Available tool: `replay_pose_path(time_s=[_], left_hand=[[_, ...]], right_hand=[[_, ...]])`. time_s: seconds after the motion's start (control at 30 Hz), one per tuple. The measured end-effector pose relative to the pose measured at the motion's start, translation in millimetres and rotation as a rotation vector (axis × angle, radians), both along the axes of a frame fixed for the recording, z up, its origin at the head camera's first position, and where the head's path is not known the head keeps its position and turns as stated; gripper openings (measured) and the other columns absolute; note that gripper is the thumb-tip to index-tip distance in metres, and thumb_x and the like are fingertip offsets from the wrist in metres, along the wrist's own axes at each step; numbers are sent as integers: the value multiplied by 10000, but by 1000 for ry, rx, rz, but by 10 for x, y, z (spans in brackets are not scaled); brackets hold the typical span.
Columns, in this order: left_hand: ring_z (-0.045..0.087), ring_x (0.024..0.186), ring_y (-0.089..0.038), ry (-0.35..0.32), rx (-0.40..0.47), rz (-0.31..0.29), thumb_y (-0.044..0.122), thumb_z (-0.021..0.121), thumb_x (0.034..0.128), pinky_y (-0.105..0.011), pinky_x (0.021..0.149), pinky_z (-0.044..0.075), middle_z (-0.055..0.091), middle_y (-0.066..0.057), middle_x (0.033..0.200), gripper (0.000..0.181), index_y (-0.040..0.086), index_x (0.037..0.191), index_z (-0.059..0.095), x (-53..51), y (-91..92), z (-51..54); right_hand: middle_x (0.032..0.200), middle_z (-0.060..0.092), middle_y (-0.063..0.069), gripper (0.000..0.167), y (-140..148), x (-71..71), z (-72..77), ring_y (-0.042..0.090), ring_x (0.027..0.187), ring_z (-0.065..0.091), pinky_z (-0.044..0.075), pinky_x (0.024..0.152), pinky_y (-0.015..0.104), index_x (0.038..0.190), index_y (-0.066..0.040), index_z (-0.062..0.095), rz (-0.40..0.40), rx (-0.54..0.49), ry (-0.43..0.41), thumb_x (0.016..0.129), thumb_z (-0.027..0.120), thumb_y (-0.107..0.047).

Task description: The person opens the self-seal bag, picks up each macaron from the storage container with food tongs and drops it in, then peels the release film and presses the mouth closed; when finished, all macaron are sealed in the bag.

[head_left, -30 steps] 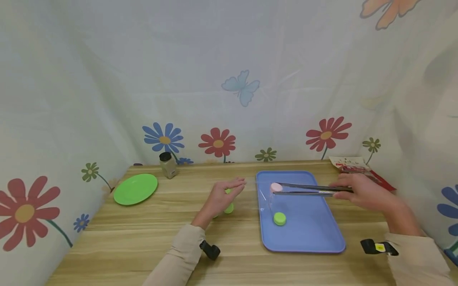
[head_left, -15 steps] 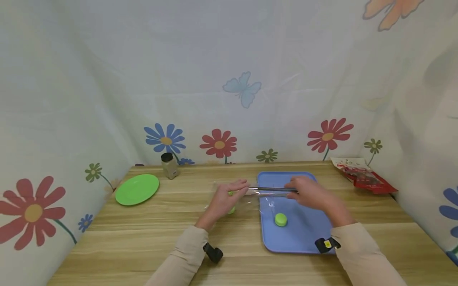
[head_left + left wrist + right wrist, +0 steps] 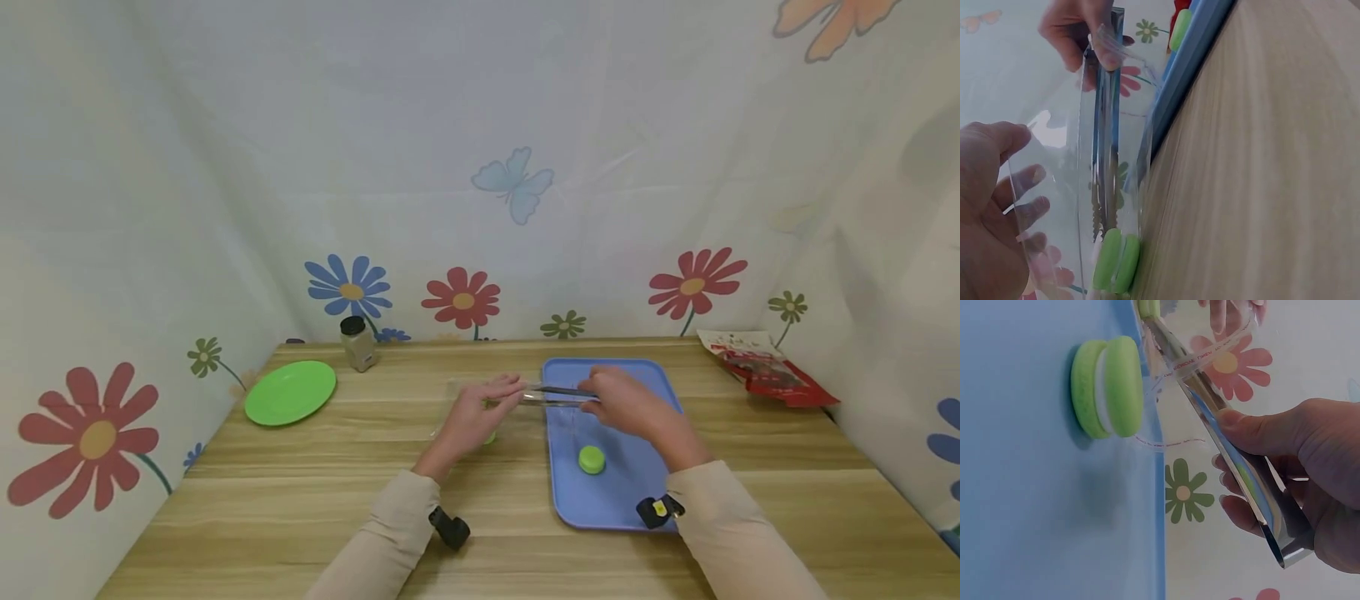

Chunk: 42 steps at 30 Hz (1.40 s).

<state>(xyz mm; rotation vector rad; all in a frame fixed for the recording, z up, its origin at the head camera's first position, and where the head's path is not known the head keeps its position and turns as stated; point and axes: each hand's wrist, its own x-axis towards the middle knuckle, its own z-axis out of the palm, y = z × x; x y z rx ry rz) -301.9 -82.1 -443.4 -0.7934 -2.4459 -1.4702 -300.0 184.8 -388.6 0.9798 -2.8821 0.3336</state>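
My left hand (image 3: pixel 474 417) holds a clear plastic bag (image 3: pixel 1063 162), its fingers partly seen through the film. My right hand (image 3: pixel 626 404) grips metal tongs (image 3: pixel 1107 131), which reach into the bag from the right. At the tongs' tips in the left wrist view, a green macaron (image 3: pixel 1116 262) lies low in the bag, with a sliver of pink beside it, mostly hidden. Another green macaron (image 3: pixel 592 459) sits on the blue tray (image 3: pixel 600 508), below my right hand and shown large in the right wrist view.
A green plate (image 3: pixel 291 392) lies at the table's far left, near a small black-capped bottle (image 3: pixel 359 346). On the far right is a red and white pouch (image 3: pixel 772 371). A flowered curtain (image 3: pixel 420 208) hangs behind the wooden table (image 3: pixel 300 500).
My right hand has moved left from over the tray's right side, carrying a pink macaron in the tongs into the bag. My left hand stays almost in place.
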Motion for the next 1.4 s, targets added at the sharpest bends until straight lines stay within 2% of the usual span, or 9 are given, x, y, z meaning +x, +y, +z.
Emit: replay_pose_path(time_s=[0.07,0.3,0.47,0.6,0.73,0.83,1.13,1.27,1.4], left_hand=[[448,1376,-166,4,-18,9,266,640,1000,-374,1132,356,580,-12,1401,320,104,1271,700,-5,12,-15],[426,1397,-269,19,-23,18,228,630,1007,-439,1143,339,565,-81,1412,324,61,1278,685,3,23,-32],[426,1395,-295,24,-15,23,207,632,1005,-448,1149,326,573,-97,1401,307,51,1262,695,1,22,-17],[435,1388,-322,26,-8,33,252,634,1004,-456,1147,328,586,-90,1393,320,66,1257,702,-13,20,-19],[438,1385,-332,18,-9,38,280,626,1009,-459,1142,334,592,-95,1392,339,74,1268,696,-21,17,-30],[439,1389,-303,5,-13,46,293,611,1016,-440,1145,334,589,-95,1397,338,92,1275,695,-21,16,-32],[469,1366,-197,-18,6,64,277,619,1014,-396,1133,355,610,-75,1372,306,113,1257,708,-6,26,-38],[494,1347,-190,-18,24,86,269,637,1003,-378,1120,376,637,-24,1338,284,125,1231,726,-16,31,-37],[509,1337,-242,-7,35,90,258,650,996,-377,1113,385,647,-20,1321,274,120,1218,733,-30,36,-38]], right_hand=[[846,575,21,262,-4,-2,-13,144,748,542,501,635,287,1124,30,726,-1,-1,1,902,754,-106],[861,566,46,278,-1,-4,-27,161,754,545,493,628,298,1143,49,708,5,1,3,917,737,-109],[983,622,99,318,81,60,50,220,861,603,546,716,360,1195,62,683,-40,-45,-67,932,718,-114],[984,635,102,324,214,156,155,226,858,612,544,718,368,1185,76,684,-29,-76,-68,924,725,-112],[965,628,81,342,409,272,251,190,817,584,539,685,330,1172,71,693,-19,-84,-54,897,756,-122],[1026,635,117,355,615,365,316,218,862,599,557,707,345,1179,73,687,-26,-109,-73,893,759,-126],[1018,704,50,336,1426,571,404,182,873,645,572,709,304,1111,35,725,-70,-110,-144,861,792,-179],[1030,722,16,367,1640,632,461,144,888,655,569,714,288,1112,12,733,-29,-89,-206,853,797,-240],[996,709,-56,359,1673,644,472,60,837,610,554,704,270,1102,-11,740,34,-101,-299,854,795,-265]])
